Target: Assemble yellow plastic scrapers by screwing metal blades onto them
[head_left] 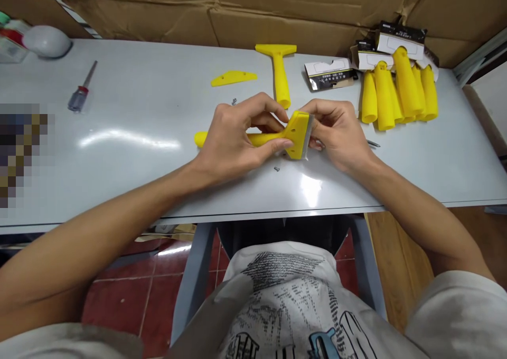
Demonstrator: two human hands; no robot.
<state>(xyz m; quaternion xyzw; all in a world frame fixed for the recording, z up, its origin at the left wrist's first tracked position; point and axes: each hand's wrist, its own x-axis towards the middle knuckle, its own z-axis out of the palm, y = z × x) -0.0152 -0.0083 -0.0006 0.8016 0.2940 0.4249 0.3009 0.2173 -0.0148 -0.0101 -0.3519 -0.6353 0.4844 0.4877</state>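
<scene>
Head view: yellow scraper is held just above the grey table, handle gripped in the left hand, head end with metal blade pinched by the right hand. A loose screw is seen below. Yellow handles are stacked at right, screwdriver at left.

The left hand is gripping a yellow plastic scraper by its handle over the pale grey surface, while the right hand is pinching the thin metal blade at its head, a small screw lying just below.
</scene>
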